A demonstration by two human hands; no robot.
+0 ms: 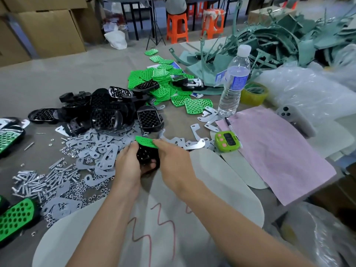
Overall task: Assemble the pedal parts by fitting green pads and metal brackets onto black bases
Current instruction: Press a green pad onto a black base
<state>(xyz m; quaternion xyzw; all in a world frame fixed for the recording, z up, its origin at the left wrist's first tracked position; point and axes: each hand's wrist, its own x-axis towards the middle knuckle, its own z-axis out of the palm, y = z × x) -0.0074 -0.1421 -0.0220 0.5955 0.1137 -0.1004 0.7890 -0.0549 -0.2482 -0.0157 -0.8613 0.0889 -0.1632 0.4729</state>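
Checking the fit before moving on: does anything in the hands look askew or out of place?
Yes. The green pad, pinched by the right hand, lies tilted above the black base that the left hand grips, not seated flush in it.

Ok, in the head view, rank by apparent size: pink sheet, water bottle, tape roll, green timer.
Largest: pink sheet
water bottle
then tape roll and green timer, which look alike, the timer sitting nearer the camera.
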